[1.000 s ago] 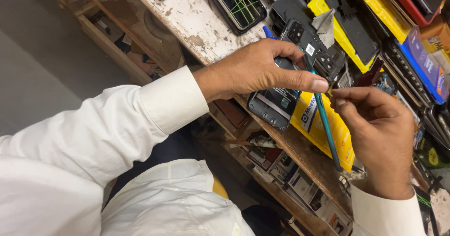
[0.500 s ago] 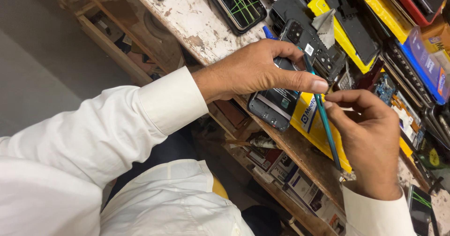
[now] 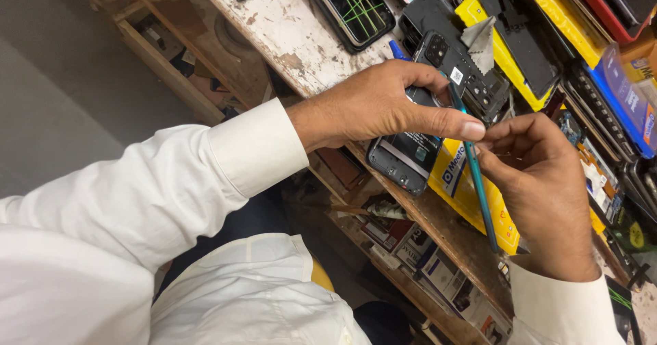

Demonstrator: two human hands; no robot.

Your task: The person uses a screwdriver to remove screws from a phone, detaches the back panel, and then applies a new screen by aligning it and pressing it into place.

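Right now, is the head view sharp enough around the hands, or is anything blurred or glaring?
Head view: evenly lit and sharp on the left hand, right hand and opened phone; no strong glare; the shelf below is dim; the near white sleeve looks slightly soft.

Glossy teal plastic cover (image 3: 475, 174), rough wooden bench (image 3: 294, 37)

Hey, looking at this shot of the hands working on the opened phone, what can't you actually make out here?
- Head view: the upper part of the opened phone is covered by the left hand.
- Where the teal tool meets the phone is hidden behind the left thumb.
- The right hand hides its own fingertip grip; anything small pinched there is too small to tell.
- The cracked phone on the bench is cut off by the top edge.
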